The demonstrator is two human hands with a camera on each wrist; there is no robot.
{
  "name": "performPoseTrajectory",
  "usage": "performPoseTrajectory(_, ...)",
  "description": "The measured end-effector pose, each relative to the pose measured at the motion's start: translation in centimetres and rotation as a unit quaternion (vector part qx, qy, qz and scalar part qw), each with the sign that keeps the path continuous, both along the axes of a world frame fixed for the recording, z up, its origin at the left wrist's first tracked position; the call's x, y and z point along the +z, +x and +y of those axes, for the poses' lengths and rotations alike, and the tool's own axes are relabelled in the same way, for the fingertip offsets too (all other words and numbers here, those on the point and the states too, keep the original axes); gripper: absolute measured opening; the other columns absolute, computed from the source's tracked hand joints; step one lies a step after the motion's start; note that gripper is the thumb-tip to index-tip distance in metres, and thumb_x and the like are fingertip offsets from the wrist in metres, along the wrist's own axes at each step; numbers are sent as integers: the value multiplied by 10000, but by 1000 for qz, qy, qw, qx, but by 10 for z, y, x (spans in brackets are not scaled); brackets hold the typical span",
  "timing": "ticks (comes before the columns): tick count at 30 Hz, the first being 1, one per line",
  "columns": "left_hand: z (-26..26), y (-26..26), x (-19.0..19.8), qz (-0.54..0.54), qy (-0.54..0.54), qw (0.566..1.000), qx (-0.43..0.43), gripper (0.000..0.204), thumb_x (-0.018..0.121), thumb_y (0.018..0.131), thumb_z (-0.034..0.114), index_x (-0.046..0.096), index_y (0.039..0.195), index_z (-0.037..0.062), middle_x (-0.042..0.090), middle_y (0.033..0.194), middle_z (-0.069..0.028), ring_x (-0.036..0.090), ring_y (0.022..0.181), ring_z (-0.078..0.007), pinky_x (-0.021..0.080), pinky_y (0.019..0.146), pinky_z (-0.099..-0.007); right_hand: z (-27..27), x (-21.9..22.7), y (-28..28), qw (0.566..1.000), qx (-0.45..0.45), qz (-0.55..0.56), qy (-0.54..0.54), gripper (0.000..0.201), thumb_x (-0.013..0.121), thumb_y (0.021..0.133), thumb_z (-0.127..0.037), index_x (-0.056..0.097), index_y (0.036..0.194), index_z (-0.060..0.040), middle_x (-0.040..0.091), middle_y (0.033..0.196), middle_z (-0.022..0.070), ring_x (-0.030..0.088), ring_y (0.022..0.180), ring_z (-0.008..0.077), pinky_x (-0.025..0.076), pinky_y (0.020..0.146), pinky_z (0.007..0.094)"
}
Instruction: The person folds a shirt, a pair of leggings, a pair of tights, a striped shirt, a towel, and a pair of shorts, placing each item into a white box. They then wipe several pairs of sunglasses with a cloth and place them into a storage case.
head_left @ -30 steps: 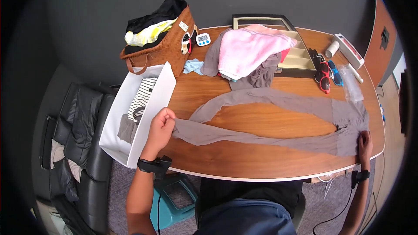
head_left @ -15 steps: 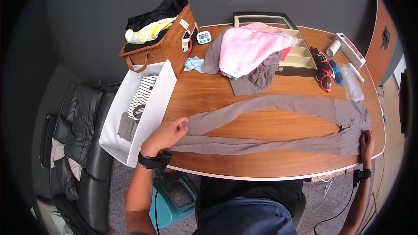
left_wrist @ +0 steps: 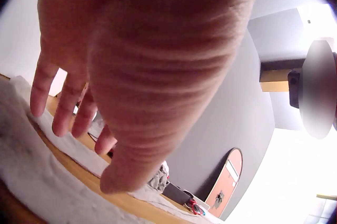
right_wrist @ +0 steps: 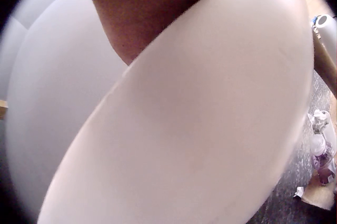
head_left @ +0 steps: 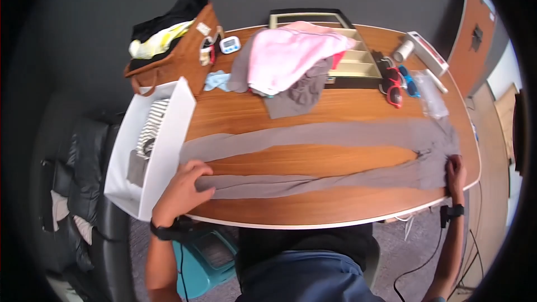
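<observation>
A pair of thin grey trousers (head_left: 358,134) lies lengthwise across the table, the two legs spread apart toward the left and the waist at the right. By the leg ends my left hand (head_left: 182,187) hovers over the near leg, fingers spread and holding nothing. The left wrist view shows its palm and loosely bent fingers (left_wrist: 66,108) above the cloth. At the right end, my right hand (head_left: 456,172) grips the waistband edge. In the right wrist view a pale rounded surface (right_wrist: 184,118) hides those fingers.
A white bin (head_left: 170,159) with folded clothes stands at the left, a brown basket (head_left: 179,59) of clothes behind it. A pink towel (head_left: 296,53) lies on grey cloth over a compartmented case (head_left: 358,70). Sunglasses (head_left: 394,95) and a plastic sleeve (head_left: 432,98) lie back right.
My left hand has let go of the near leg end and its fingers have spread. Both trouser legs now lie straighter and flatter. The right hand stays at the waistband while the head view has shifted.
</observation>
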State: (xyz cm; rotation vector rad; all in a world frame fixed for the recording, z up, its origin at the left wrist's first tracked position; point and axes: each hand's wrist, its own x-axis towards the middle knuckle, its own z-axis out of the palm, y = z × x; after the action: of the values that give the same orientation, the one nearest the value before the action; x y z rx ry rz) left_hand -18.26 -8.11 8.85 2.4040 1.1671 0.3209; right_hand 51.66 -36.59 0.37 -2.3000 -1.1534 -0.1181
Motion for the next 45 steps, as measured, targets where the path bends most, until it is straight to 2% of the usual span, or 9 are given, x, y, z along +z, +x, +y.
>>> performPoseTrajectory(8, -5, -6, -23, 2, 34, 998, -58, 102, 649, 853, 69, 618, 942, 30, 594, 1000, -80, 571, 978, -241, 459, 836, -338, 6, 7, -10, 999, -15, -36, -15, 126, 582, 872, -72, 595, 982, -11, 609, 894, 142, 626, 809, 278, 487, 740, 358)
performPoseTrajectory(10, 4, -20, -29, -183, -286, 936, 92, 90, 601, 929, 83, 562, 1000, 41, 597, 946, -30, 588, 891, -136, 465, 749, -268, 5, 8, -10, 999, -12, -44, -11, 125, 581, 870, -67, 595, 979, -8, 606, 898, 143, 624, 813, 274, 486, 746, 354)
performPoseTrajectory(12, 6, -9, 5, -306, -408, 851, 129, 91, 546, 975, 86, 512, 1051, 48, 574, 781, -3, 560, 673, -94, 444, 594, -221, 7, 11, -13, 1000, -18, -15, -8, 122, 579, 865, -60, 592, 972, -4, 599, 891, 141, 619, 811, 269, 484, 752, 352)
performPoseTrajectory(15, 25, -19, 4, -196, -359, 896, 176, 170, 593, 954, 123, 517, 1082, 41, 586, 735, -34, 561, 624, -114, 447, 562, -249, 7, 9, -10, 1000, -17, -16, -12, 122, 578, 864, -59, 590, 971, -3, 599, 888, 139, 620, 812, 267, 484, 758, 352)
performPoseTrajectory(17, 34, -22, -13, 3, -151, 976, 157, 318, 663, 906, 188, 521, 1142, 29, 603, 786, -86, 599, 682, -169, 477, 610, -301, 7, 10, -11, 1000, -16, -12, -15, 120, 577, 863, -58, 589, 969, -3, 599, 886, 137, 619, 813, 265, 484, 762, 350)
performPoseTrajectory(20, 23, -17, -15, 39, -83, 984, 150, 442, 713, 861, 202, 508, 1210, 24, 602, 834, -96, 590, 747, -182, 479, 665, -303, 5, 7, -10, 1000, -9, -14, -8, 109, 570, 864, -48, 587, 963, -4, 594, 881, 133, 611, 811, 258, 481, 768, 340)
performPoseTrajectory(26, 9, -21, -19, -25, 62, 990, 123, 288, 629, 843, 82, 584, 1118, 11, 564, 1103, -181, 557, 1032, -359, 466, 864, -370, -10, -38, 46, 995, 35, 86, 37, 103, 526, 891, -18, 569, 984, -13, 583, 885, 141, 590, 835, 234, 466, 790, 327)
performPoseTrajectory(34, -23, -33, -9, 26, 8, 998, 50, 299, 544, 748, -107, 623, 1007, 22, 576, 1064, -126, 561, 1031, -317, 484, 845, -354, -6, -24, 30, 1000, 17, -7, 15, 94, 534, 920, -54, 536, 1002, -7, 569, 889, 147, 574, 839, 271, 459, 808, 342)
performPoseTrajectory(45, -19, -36, -23, 9, 86, 996, 0, 114, 654, 841, 94, 635, 925, 19, 589, 1005, -97, 574, 904, -271, 467, 815, -363, -10, -23, 33, 999, 27, -17, 10, 104, 518, 924, -44, 531, 1019, -5, 575, 914, 142, 582, 881, 253, 457, 821, 342)
